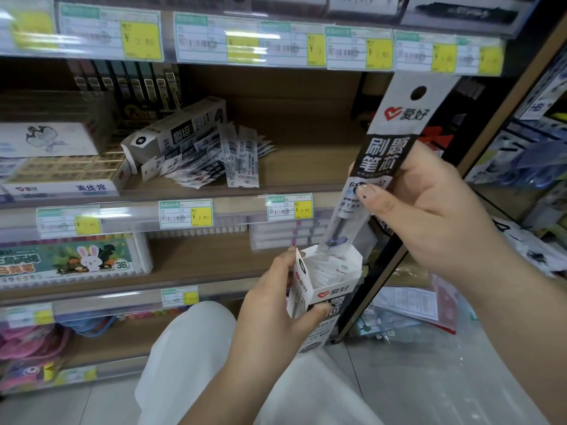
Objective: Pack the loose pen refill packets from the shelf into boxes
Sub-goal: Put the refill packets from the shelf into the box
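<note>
Right hand (429, 210) pinches a long refill packet (389, 139) about mid-length, thumb across the printed front, fingers curled behind. Packet: white top with a round hang hole and a red heart logo, black band with large white characters, clear lower section showing the refill tube. It stands nearly upright, tilted slightly, its lower end inside the open top of the box (325, 289).

Left hand (276, 305) grips the box from the side, thumb on the front face, fingers wrapped round the left edge. Box: white upper part with the same red logo, black print lower down, top flaps open, several white packets already standing inside. It is held upright above the person's lap, forearms reaching in from below.

Up and left of the box, on the wooden shelf (306, 167), a loose pile of packets (224, 161) lies fanned out. A second box (178, 133) of the same kind lies on its side, touching the pile's left edge. Price tags (185, 213) run along the shelf's front rail.
</note>
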A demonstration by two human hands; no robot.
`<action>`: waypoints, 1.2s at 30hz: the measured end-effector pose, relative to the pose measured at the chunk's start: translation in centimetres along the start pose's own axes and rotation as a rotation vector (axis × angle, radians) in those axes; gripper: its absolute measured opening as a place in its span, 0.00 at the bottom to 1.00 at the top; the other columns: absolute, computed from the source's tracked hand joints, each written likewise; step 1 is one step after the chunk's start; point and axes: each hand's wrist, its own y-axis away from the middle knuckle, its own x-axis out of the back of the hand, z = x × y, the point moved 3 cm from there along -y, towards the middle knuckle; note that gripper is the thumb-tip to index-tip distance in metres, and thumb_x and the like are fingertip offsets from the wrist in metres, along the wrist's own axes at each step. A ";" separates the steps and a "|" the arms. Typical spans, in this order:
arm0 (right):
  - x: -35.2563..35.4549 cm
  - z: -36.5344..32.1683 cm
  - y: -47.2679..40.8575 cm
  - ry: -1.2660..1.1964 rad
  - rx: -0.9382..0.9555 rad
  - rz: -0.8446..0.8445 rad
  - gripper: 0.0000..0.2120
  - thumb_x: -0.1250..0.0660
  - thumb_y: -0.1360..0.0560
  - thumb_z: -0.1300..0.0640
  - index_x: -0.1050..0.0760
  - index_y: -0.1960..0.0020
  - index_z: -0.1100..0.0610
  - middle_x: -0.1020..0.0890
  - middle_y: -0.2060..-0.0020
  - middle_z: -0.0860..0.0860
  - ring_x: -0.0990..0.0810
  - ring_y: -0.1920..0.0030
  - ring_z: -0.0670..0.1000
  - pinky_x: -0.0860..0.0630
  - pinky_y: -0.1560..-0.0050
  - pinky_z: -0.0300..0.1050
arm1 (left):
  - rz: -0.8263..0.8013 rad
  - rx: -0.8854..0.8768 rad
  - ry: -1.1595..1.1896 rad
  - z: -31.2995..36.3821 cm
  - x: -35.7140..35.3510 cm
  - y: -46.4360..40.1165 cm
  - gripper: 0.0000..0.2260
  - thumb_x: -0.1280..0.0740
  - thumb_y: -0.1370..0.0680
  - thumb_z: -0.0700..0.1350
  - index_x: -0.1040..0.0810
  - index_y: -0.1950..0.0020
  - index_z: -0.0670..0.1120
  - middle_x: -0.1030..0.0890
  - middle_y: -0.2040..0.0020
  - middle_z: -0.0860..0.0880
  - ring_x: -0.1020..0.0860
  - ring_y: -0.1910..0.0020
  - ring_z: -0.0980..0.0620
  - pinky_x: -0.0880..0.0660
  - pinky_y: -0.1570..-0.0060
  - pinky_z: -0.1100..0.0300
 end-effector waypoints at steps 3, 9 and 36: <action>0.2 -0.3 -0.1 0.005 -0.011 -0.033 0.14 0.38 0.26 0.64 0.29 0.49 0.44 0.21 0.55 0.31 0.23 0.51 0.34 0.29 0.50 0.27 | 0.003 -0.001 0.009 0.0 0.0 0.0 0.31 0.25 0.35 0.50 0.35 0.38 0.66 0.22 0.44 0.65 0.24 0.43 0.63 0.25 0.43 0.56; -0.2 -0.4 0.1 0.002 -0.033 -0.101 0.14 0.36 0.29 0.55 0.25 0.51 0.35 0.20 0.54 0.31 0.22 0.50 0.34 0.28 0.50 0.27 | 0.006 0.001 -0.006 0.1 0.1 0.1 0.30 0.27 0.36 0.53 0.38 0.42 0.73 0.22 0.45 0.67 0.24 0.44 0.65 0.24 0.44 0.58; -0.8 2.8 -1.0 0.306 -0.413 -0.310 0.03 0.28 0.30 0.57 0.19 0.60 0.49 0.17 0.61 0.44 0.18 0.57 0.45 0.22 0.50 0.54 | -0.021 0.047 0.011 -0.3 -0.2 0.2 0.32 0.28 0.36 0.54 0.37 0.35 0.62 0.23 0.40 0.62 0.25 0.39 0.61 0.26 0.41 0.54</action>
